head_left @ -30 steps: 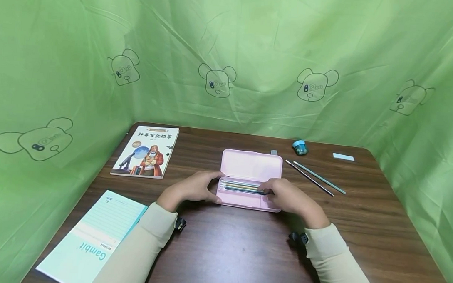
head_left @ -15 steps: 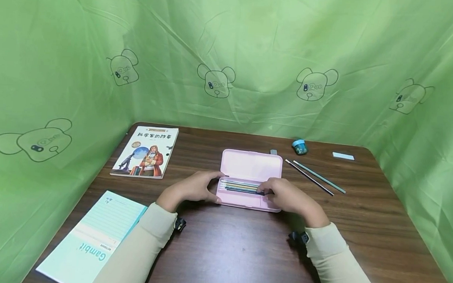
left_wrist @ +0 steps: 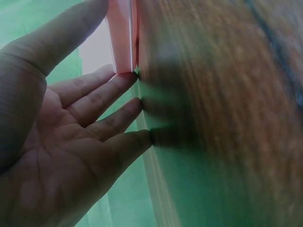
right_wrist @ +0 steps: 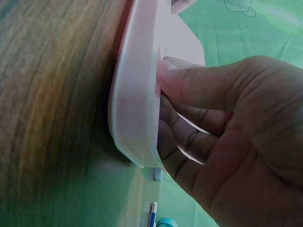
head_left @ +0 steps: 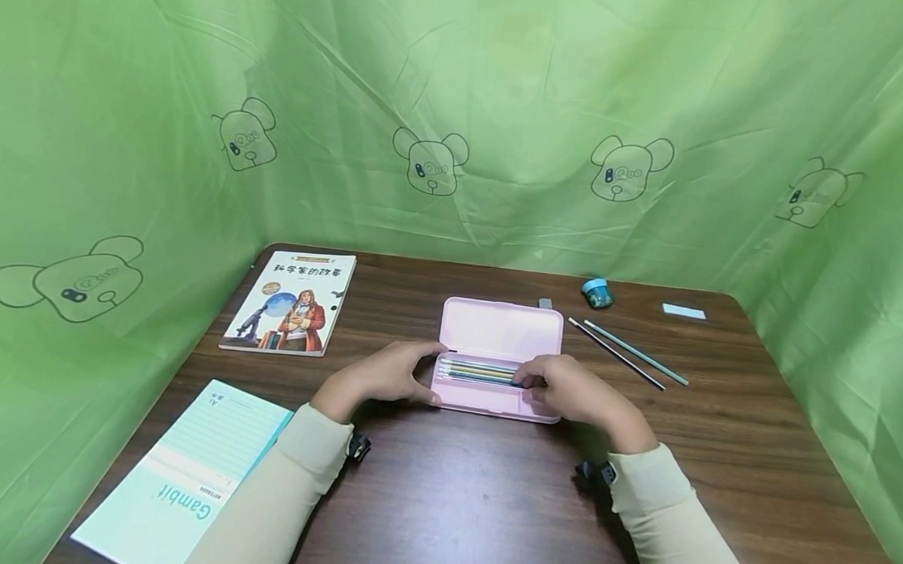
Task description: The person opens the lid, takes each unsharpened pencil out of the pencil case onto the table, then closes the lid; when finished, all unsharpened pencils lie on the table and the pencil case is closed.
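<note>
I am at the step of working inside the open pink pencil case (head_left: 497, 358), which lies in the middle of the wooden table (head_left: 474, 498), just in front of me. My left hand (head_left: 388, 378) steadies its left end: the fingers are nearly straight and relaxed, their tips touch the case's end wall and the table, and they grip nothing. My right hand (head_left: 575, 390) sits at the right end, with the fingers bent over the front rim and reaching into the tray toward the pens (head_left: 478, 370). Whether these fingers already pinch one pen I cannot tell; the wrist view shows only the thumb on the rim and the other fingers inside.

I judge that the next move needs a small, exact pinch on a single pen, while the left hand keeps the light case from sliding.

The case is pale pink plastic with rounded corners. Its lid lies flat open, away from me, and is empty. The tray holds several thin pens, side by side along its length.
</note>
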### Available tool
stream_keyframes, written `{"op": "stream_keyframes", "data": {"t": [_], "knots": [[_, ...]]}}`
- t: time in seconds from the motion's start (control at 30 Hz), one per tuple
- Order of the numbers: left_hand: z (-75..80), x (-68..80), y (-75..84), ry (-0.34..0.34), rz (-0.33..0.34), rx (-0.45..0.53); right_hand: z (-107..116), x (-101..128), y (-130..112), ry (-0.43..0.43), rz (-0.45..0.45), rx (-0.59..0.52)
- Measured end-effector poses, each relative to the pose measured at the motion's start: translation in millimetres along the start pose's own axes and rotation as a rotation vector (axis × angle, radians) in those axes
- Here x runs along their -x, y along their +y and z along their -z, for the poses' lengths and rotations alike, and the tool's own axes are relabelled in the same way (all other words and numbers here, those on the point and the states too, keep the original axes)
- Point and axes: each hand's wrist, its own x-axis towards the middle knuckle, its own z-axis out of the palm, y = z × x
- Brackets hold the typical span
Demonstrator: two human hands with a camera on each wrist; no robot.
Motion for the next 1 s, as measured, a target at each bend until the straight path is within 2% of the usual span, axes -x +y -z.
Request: {"op": "stream_keyframes", "data": {"t": [0.57,1.0], "knots": [[0.7,0.8,2.2,-0.011,0.025,0.002,-1.6,0.6,-2.1,-0.026,0.042,0.048],[-0.3,0.3,1.2,-0.008,-0.009,-0.010,-3.4,-0.7,1.5,-0.020,0.058,0.016]]}}
